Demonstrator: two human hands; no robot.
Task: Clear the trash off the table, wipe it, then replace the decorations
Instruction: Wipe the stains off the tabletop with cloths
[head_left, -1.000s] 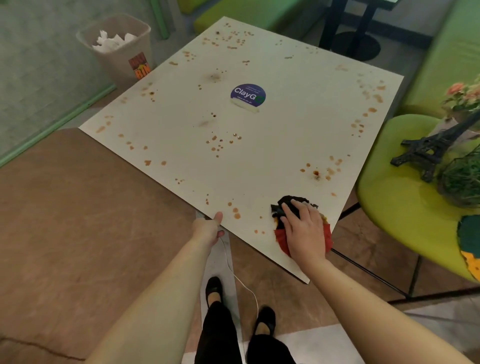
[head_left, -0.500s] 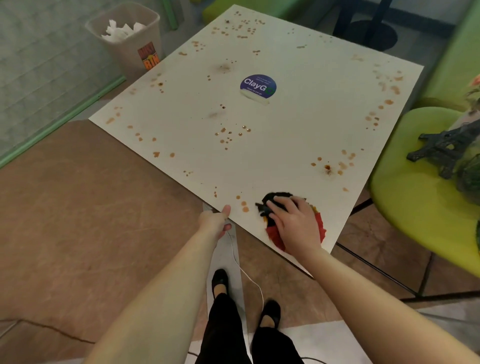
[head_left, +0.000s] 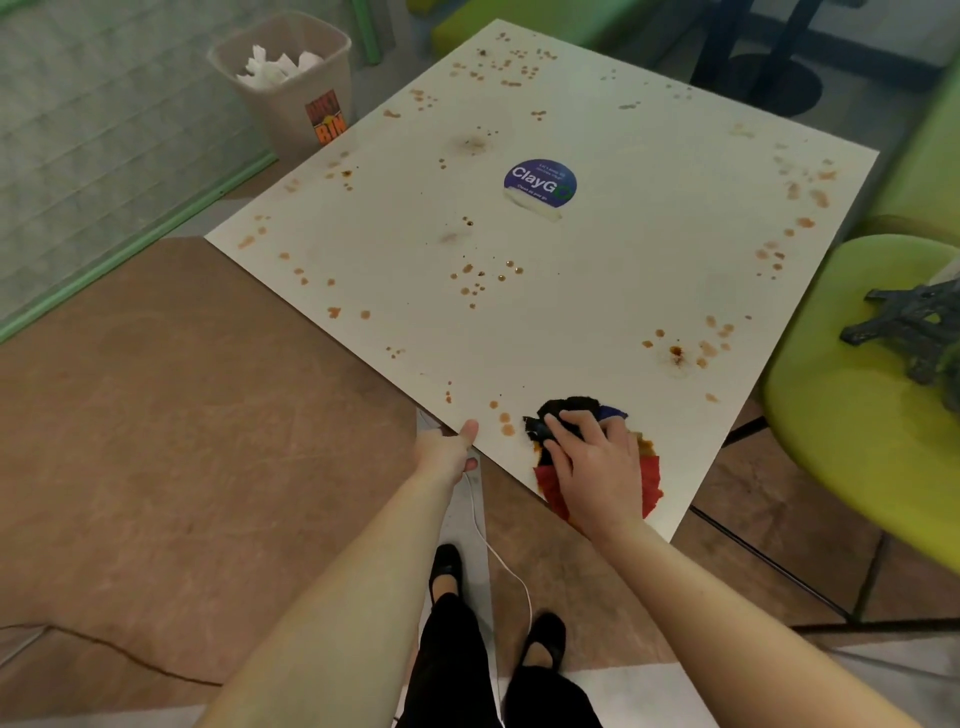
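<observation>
Two hands at table near edge: left grips rim (thumb atop), right flat on cloth.

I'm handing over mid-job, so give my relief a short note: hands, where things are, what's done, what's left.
Left hand grips the table's near edge, thumb on top.
Right hand presses the rag flat at the near corner.
Done: no trash on the table; paper fills the bin.
Left: brown spots cover nearly the whole top, so wiping has barely begun. Then return the tower from the green chair.
</observation>
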